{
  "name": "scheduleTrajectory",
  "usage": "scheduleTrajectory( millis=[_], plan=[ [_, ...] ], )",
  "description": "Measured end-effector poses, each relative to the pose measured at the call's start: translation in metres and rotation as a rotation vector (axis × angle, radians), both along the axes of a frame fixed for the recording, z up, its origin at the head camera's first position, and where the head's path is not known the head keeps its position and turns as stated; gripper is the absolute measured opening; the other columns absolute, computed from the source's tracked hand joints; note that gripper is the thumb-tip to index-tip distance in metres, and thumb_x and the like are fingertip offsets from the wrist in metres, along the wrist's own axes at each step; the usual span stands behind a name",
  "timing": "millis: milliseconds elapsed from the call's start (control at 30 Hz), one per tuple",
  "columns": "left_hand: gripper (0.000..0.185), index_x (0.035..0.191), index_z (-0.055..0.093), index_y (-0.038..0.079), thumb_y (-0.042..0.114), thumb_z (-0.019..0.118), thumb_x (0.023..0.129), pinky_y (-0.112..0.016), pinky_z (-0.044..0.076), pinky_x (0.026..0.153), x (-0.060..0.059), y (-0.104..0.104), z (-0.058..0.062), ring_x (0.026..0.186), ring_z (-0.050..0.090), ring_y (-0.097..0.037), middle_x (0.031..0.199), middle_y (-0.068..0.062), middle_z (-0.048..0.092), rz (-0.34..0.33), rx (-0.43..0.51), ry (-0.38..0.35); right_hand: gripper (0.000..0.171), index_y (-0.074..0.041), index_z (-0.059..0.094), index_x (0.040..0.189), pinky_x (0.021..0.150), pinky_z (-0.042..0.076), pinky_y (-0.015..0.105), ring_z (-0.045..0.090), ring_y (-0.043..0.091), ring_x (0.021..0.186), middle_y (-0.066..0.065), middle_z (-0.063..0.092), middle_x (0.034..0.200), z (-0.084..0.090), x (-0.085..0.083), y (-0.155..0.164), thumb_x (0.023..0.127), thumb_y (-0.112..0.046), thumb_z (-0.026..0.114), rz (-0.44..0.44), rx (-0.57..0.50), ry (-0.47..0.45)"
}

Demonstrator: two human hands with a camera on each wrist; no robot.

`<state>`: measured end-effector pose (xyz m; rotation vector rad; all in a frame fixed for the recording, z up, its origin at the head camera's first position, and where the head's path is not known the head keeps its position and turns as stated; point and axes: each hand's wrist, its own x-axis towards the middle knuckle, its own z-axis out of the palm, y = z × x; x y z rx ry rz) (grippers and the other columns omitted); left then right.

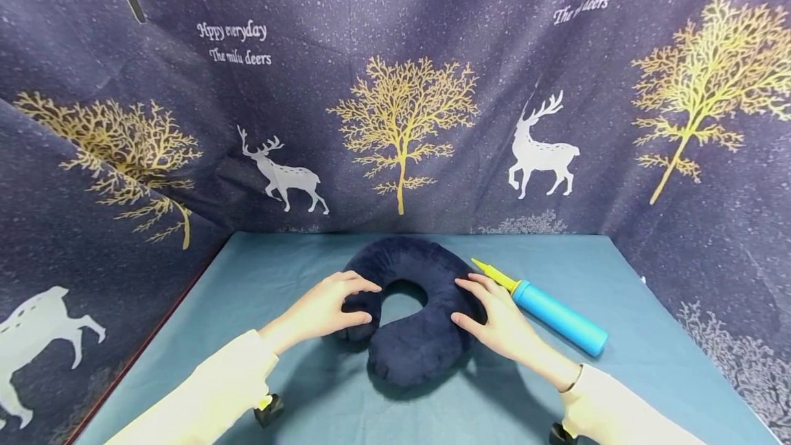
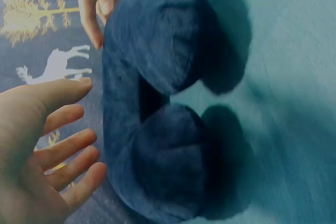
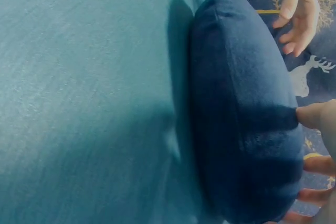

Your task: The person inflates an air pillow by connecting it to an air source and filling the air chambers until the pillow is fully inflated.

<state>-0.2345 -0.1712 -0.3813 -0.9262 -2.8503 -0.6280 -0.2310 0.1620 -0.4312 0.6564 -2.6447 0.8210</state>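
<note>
A dark navy U-shaped neck pillow lies on the table, its gap toward the lower left in the head view. Above its left arm hovers my left hand; in the left wrist view, its fingers are spread, loosely bent and apart from the cloth. At the pillow's right side is my right hand, thumb and fingers spread. The right wrist view shows that thumb at the top of the pillow's outer side, apparently touching it. Neither hand grips anything.
A blue hand pump with a yellow nozzle lies right of the pillow, close to my right hand. Teal cloth covers the table. Behind and beside it hangs a dark curtain printed with deer and golden trees.
</note>
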Motion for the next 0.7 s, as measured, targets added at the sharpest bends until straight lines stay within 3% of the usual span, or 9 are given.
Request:
scheduleTrajectory(
  millis=[333,700],
  plan=[
    [0.044,0.128,0.065,0.021,0.028,0.075,0.086,-0.041,0.052,0.089,-0.009,-0.018,-0.001,0.11,0.065,-0.023,0.124,-0.001,0.065,0.045,0.044,-0.011,0.055,-0.016,0.058,0.138,0.106,0.037,0.064,0.043,0.044,0.137,0.017,0.048,0.148,-0.011,-0.015,0.003,0.088,-0.035,0.072,0.05,-0.024,0.008],
    [0.042,0.127,0.066,0.018,0.026,0.075,0.087,-0.043,0.052,0.089,-0.016,-0.03,0.0,0.106,0.065,-0.025,0.121,-0.005,0.066,0.045,0.049,0.035,0.057,-0.017,0.054,0.142,0.109,0.034,0.064,0.036,0.044,0.143,0.017,0.043,0.152,-0.007,-0.047,0.001,0.089,-0.032,0.071,0.199,0.002,-0.057]
  ],
)
